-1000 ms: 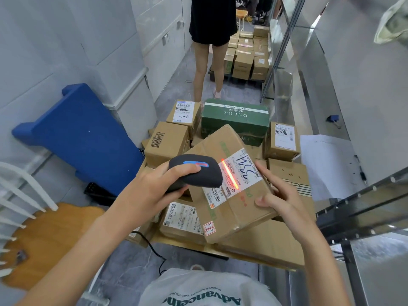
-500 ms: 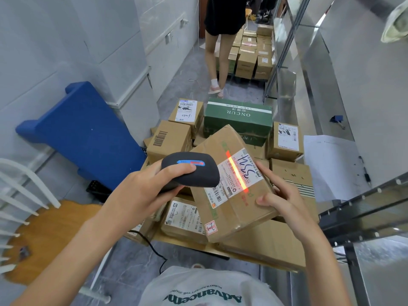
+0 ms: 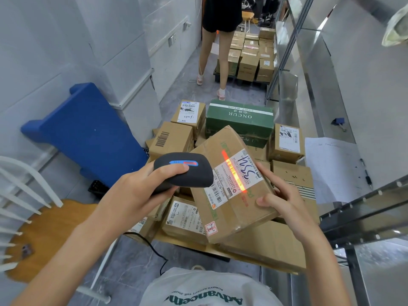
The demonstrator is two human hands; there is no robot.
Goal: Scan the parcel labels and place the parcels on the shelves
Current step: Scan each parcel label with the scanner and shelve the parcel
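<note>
Parcel [image 3: 231, 186] sits tilted above the floor pile, right hand [image 3: 284, 199] fingers clamped on its edge, left hand [image 3: 136, 191] wrapped round the scanner [image 3: 183, 170], red beam across the label [image 3: 234, 175]; shelving remains undone

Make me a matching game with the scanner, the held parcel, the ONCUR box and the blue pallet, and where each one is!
Things:
1. scanner
2. held parcel
3. ONCUR box
4. blue pallet

Places:
A. leaning against the wall
B. in the left hand
C. on the pile, behind the held parcel
D. in the right hand

Pairs: 1-B, 2-D, 3-C, 4-A
</note>
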